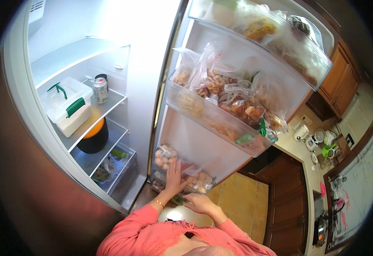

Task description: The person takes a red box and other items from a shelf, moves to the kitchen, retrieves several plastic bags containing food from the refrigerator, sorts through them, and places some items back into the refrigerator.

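The refrigerator door (202, 128) stands wide open before me. My left hand (174, 179) reaches over the low door bin (207, 191), its fingers stretched out and the thumb apart. Beside those fingers lies a clear bag of round pale food items (165, 156), and to their right are more bagged pale pieces (202, 181). Lower and nearer to me, my right hand (198, 203) is at the bin's front, fingers bent, close to a green item (178, 200). Whether its fingertips grip anything is hidden.
Above hang a middle door bin (218, 121) and an upper door bin (263, 41), both full of bagged food. Inside, shelves hold a lidded plastic box (69, 105), a can (100, 90) and a black container (93, 137). Wooden cabinets (285, 192) and a counter (297, 148) stand right.
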Available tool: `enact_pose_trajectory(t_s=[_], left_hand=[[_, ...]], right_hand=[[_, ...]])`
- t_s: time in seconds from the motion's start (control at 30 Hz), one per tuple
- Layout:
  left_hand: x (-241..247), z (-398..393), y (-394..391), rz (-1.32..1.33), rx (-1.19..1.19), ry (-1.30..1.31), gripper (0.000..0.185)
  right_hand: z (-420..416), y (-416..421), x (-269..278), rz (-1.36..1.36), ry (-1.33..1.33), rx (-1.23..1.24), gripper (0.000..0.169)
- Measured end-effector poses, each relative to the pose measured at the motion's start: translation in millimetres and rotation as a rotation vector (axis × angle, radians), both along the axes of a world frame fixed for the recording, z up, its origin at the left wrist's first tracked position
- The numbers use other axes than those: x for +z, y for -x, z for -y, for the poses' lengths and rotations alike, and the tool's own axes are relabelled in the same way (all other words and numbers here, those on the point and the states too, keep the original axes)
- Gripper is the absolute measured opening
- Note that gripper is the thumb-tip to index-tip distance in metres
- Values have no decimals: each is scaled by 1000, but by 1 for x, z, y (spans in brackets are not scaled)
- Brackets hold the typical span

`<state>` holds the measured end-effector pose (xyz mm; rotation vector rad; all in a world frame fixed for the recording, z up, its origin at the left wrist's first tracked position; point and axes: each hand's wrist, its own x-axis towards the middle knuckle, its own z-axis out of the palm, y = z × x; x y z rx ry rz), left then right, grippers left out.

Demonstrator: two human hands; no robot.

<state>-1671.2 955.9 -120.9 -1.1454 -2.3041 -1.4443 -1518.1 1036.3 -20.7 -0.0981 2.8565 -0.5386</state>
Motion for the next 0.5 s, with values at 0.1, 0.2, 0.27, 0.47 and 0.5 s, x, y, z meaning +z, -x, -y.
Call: enact_pose_trajectory(t_s=[0.1, 0.2, 0.27, 0.47, 0.5], left_hand=[[-5, -26, 23, 133, -123, 3, 57], [-7, -48, 27, 345, -110, 129, 32], [-16, -52, 32, 461, -158, 66, 37], [-6, -41, 19, 296, -292, 32, 51], [22, -26, 3, 173, -247, -130, 53]], right_hand=[[10, 3, 15, -5, 17, 12, 44], [17, -4, 27, -25, 118, -34, 44], [15, -5, 24, -16, 133, -57, 44], [3, -9, 5, 195, -61, -100, 41], [1, -11, 4, 203, -79, -124, 40]])
